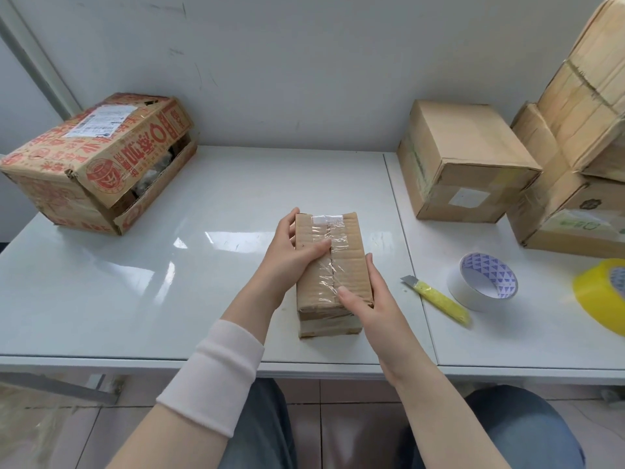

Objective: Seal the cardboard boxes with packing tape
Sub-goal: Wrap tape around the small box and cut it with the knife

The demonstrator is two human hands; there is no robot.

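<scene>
Smoothing seems the step in hand: clear crinkled packing tape lies along the top seam of the small brown cardboard box midway on the white table. My left grip clasps its left side, thumb on the tape; my right grip clasps the near right edge. Next I'd rub the wrinkles flat. A yellow utility knife and white tape roll lie to my right, clear of the work; plain cardboard boxes wait beyond.

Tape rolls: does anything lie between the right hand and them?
Yes. The knife lies on the table between the right hand and the white roll. The yellow roll sits beyond that, at the frame's edge. The hand itself holds the small box.
</scene>
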